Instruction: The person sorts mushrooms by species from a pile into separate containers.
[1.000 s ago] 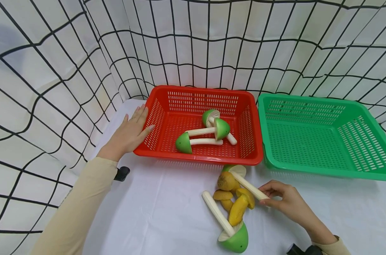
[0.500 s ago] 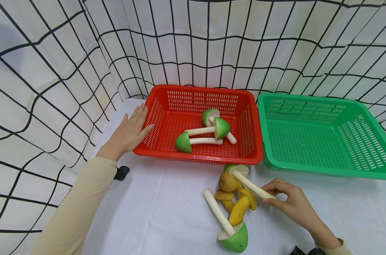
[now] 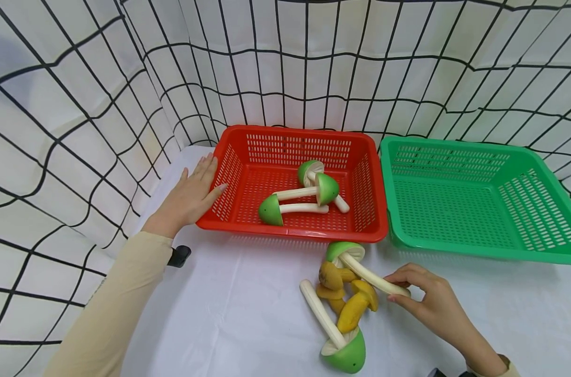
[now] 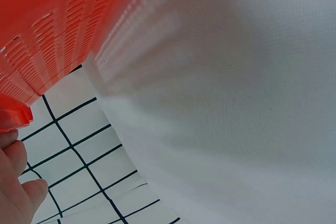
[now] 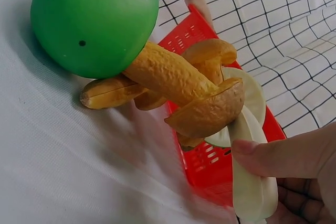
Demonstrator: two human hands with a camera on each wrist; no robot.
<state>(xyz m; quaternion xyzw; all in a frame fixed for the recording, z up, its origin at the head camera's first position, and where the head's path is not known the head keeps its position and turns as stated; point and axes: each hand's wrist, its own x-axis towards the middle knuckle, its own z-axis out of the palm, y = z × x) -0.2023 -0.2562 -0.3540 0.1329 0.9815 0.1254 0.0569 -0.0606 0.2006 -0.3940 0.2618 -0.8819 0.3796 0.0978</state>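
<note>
My right hand [image 3: 428, 298] pinches the end of a white stem on a green-capped toy mushroom [image 3: 372, 275]; the cap sits by the front rim of the red basket [image 3: 290, 233]. Against this mushroom lie several yellow-brown toy mushrooms [image 3: 353, 311], and below them is another green-capped mushroom [image 3: 348, 353] on the white cloth. In the right wrist view my thumb [image 5: 273, 156] presses on the pale stem [image 5: 249, 182]. My left hand [image 3: 191, 199] rests on the red basket's left rim, fingers straight. Inside that basket lie three green-capped mushrooms [image 3: 271, 210].
A green basket [image 3: 455, 251] stands right of the red one, their rims close together. Black netting [image 3: 285, 97] over white cloth rises behind both baskets and along the left side. White cloth [image 3: 210, 314] covers the surface in front.
The held mushroom's cap has shifted slightly and its stem has turned a little. A yellow-brown mushroom near the cap has rolled downward. My left hand stays on the basket rim.
</note>
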